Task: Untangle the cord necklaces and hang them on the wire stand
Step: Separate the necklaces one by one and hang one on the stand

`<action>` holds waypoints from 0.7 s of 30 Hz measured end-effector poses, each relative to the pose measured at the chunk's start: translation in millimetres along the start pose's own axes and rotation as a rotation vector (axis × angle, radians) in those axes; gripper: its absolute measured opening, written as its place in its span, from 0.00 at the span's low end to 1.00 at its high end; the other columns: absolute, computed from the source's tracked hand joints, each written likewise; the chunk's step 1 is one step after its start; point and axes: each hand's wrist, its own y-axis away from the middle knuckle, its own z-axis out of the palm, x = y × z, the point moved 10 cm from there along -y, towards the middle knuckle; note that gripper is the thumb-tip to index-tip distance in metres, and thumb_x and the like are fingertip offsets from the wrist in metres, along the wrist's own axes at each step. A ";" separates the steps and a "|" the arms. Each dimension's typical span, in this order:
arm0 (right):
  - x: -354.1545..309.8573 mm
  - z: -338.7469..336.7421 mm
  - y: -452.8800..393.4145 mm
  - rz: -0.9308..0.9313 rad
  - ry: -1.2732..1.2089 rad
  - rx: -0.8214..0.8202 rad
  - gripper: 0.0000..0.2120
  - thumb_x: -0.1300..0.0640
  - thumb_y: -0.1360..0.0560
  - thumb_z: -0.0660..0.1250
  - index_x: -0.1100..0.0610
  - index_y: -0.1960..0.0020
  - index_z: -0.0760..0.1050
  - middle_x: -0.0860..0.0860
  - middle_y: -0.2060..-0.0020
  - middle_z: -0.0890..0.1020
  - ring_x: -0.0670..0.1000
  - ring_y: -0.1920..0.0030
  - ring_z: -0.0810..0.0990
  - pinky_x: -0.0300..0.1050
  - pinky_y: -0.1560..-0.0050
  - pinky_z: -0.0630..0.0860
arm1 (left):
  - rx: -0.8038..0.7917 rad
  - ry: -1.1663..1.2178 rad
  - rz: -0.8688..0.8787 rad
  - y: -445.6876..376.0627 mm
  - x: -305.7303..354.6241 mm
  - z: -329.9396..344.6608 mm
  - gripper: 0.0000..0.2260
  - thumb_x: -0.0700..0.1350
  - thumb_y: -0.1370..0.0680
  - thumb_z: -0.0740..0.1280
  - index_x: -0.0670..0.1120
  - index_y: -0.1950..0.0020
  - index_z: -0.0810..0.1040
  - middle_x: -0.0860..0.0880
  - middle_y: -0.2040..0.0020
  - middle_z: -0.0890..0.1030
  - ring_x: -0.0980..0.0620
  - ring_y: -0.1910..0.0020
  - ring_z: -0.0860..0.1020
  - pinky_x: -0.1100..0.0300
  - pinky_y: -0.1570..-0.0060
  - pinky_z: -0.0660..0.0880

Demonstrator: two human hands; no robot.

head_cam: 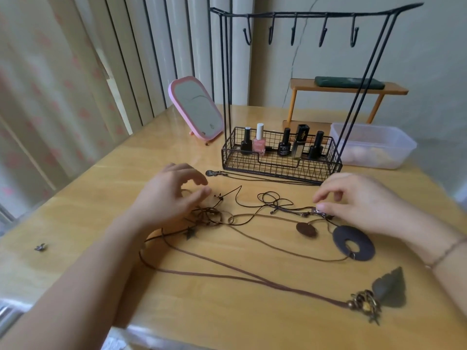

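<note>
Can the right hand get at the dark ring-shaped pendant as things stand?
Probably yes. The right hand hovers just above the dark ring-shaped pendant, which lies flat on the wooden table with only thin cords near it; nothing covers it.

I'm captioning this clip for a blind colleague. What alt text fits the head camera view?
Two bare hands, left hand and right hand, reach into tangled brown cord necklaces spread on a yellow wooden table. Behind them stands a black wire stand, its five hooks bare, its basket holding nail polish bottles.
</note>
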 end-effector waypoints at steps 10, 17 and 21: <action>-16.0 30.7 -14.6 0.089 0.032 -0.099 0.08 0.43 0.29 0.76 0.44 0.63 0.79 0.42 0.64 0.82 0.42 0.60 0.79 0.48 0.57 0.80 | 0.003 0.185 -0.076 -2.7 -0.4 15.4 0.07 0.48 0.19 0.67 0.54 0.57 0.77 0.55 0.62 0.81 0.64 0.63 0.76 0.73 0.62 0.68; -22.7 30.5 -18.7 0.085 0.089 -0.115 0.05 0.46 0.24 0.71 0.43 0.57 0.77 0.42 0.61 0.81 0.43 0.58 0.78 0.43 0.61 0.76 | -0.256 0.005 0.065 1.7 19.9 40.5 0.02 0.51 0.23 0.71 0.56 0.54 0.79 0.58 0.60 0.80 0.59 0.60 0.77 0.64 0.60 0.74; -27.8 33.8 -14.2 0.040 0.244 -0.115 0.07 0.46 0.21 0.65 0.44 0.58 0.74 0.42 0.59 0.78 0.45 0.56 0.76 0.46 0.58 0.76 | -0.239 0.072 0.069 5.2 15.5 34.2 0.06 0.43 0.19 0.66 0.54 0.53 0.75 0.59 0.60 0.77 0.62 0.60 0.75 0.70 0.60 0.70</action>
